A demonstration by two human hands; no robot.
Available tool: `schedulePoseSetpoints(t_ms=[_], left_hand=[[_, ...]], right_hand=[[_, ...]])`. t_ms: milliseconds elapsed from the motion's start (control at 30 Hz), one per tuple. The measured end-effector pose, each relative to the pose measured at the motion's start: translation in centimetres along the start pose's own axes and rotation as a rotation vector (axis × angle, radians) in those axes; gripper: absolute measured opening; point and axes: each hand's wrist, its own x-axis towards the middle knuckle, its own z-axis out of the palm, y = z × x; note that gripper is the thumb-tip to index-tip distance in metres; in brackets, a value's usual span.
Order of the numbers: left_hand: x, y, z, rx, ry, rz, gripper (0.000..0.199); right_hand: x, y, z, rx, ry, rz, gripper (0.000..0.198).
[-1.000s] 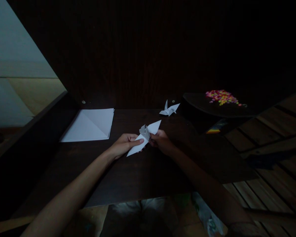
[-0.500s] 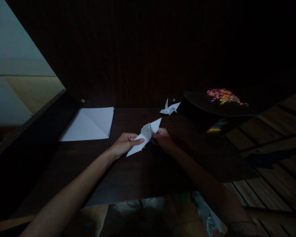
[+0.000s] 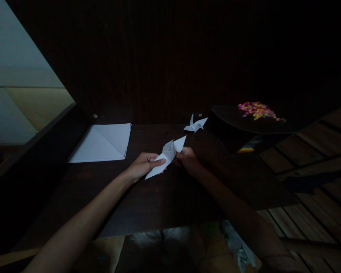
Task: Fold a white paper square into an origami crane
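Between my two hands is a white folded-paper crane (image 3: 168, 151), its wings spread out slantwise and its middle raised in folds. My left hand (image 3: 144, 166) pinches the near-left wing, thumb on top and fingers beneath. My right hand (image 3: 186, 160) is closed on the right side of the crane, close to its middle; its fingertips are partly hidden behind the paper. Beyond them a second white paper crane (image 3: 196, 125) stands on the dark wooden desk (image 3: 147, 204), against the back panel.
A stack of white paper sheets (image 3: 102, 142), the top one creased, lies at the left. On a raised dark shelf (image 3: 233, 117) at the right is a pile of small colourful pieces (image 3: 257, 110). A dark side board (image 3: 31, 148) borders the desk's left.
Almost nothing differs. The crane's near-left wing tip has shifted up very slightly, and both hands keep their hold.
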Motion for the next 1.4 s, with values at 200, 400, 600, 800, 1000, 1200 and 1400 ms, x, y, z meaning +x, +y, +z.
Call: schedulePoseSetpoints(t_ms=[200,400,600,800,1000,1200,1400], left_hand=[[0.06,0.00,-0.05,-0.029,0.001,-0.010,0.035],[-0.02,0.14,0.05,-0.049,-0.017,0.005,0.033],[0.07,0.07,-0.01,-0.057,-0.022,0.014,0.033],[-0.01,0.20,0.13,-0.027,-0.002,-0.003,0.035],[0.02,0.03,0.07,0.022,0.086,-0.008,0.032],[0.38,-0.37,-0.14,0.043,0.194,-0.020,0.032],[0.40,-0.61,-0.24,0.365,0.194,0.074,0.032]], right_hand=[[-0.05,-0.13,0.06,0.017,0.000,0.014,0.032],[-0.09,-0.24,0.07,0.026,0.015,0.022,0.033],[-0.20,-0.33,0.13,0.061,0.006,0.027,0.031],[0.15,0.10,-0.07,0.039,-0.029,0.045,0.029],[0.55,0.22,-0.67,0.058,0.064,0.050,0.033],[0.21,-0.42,-0.63,-0.012,0.127,-0.198,0.031],[0.16,0.30,-0.51,-0.303,0.103,-0.432,0.022]])
